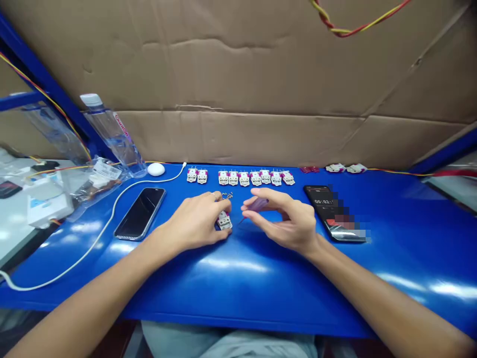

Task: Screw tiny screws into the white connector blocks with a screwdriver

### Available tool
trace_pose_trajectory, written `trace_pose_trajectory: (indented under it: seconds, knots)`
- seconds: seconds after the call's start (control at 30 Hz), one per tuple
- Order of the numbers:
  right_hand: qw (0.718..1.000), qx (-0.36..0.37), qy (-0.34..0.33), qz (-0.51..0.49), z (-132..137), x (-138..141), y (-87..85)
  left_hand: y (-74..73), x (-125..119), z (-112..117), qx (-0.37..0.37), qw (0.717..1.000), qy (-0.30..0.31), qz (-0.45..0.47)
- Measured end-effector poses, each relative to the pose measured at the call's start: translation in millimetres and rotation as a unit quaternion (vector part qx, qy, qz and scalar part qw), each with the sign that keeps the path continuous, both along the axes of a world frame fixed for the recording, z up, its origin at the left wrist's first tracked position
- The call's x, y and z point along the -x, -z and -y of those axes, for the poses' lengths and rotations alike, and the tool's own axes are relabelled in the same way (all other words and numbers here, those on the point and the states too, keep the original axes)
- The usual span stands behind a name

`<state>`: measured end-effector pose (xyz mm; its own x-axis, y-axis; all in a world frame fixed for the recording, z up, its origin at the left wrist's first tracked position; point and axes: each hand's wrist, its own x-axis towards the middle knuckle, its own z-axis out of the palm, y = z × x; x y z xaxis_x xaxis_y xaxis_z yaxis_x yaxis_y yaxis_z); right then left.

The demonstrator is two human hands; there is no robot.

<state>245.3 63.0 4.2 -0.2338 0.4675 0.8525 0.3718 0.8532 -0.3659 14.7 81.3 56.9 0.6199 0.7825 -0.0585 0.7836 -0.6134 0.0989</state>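
Our left hand (194, 221) is curled over a small white plastic connector block with magenta trim (224, 222), its fingertips pressed down on the block, which sits on the glossy blue tabletop (238, 278) at the middle of the bench. Our right hand (283, 219) pinches a slim translucent purple tool (257, 204) between thumb and fingers, its thin red tip (242, 220) pointing left and down, just beside the block. The work in hand is at this block, with both hands close together. A tiny heap of silvery metal pins (227, 195) lies just beyond it. Farther off runs a row of matching ribbed white-and-magenta blocks (244, 178) with metal prongs. A black smartphone (139, 214) lies to the left, and a second phone showing a timer (320, 204) lies to the right.
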Motion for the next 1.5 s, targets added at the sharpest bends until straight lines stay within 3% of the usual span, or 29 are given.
trace_pose_trajectory:
  seconds: [0.1, 0.17, 0.37, 0.53, 1.0, 1.37, 1.5]
  knots:
    - [0.999, -0.007, 0.001, 0.033, 2.2, -0.5, -0.3, -21.1, 13.9, -6.7, 0.027, 0.997, -0.034, -0.062]
    - [0.999, -0.003, -0.002, 0.048, 2.1, -1.0, 0.3, -25.0, 22.5, -18.0, 0.033, 0.997, -0.037, -0.063]
    - [0.999, 0.001, -0.005, 0.052, -0.2, 0.4, 2.5, -1.2, 35.8, -66.2, -0.022, 1.0, -0.003, 0.016]
    - [0.999, 0.005, -0.004, 0.05, -0.7, 0.7, 2.4, 11.1, 36.5, -90.0, -0.027, 0.997, -0.003, 0.068]
    - [0.998, 0.032, -0.02, 0.044, -2.8, 0.1, 1.7, 23.3, 31.4, -125.8, -0.061, 0.995, -0.033, 0.073]
    - [0.996, 0.068, -0.013, 0.053, -3.1, -2.6, 3.2, 12.8, 21.4, -129.8, -0.042, 0.992, 0.047, 0.11]
    - [0.996, 0.068, -0.015, 0.053, -2.5, -3.2, 2.9, 11.1, 10.4, -132.4, -0.038, 0.995, 0.041, 0.082]
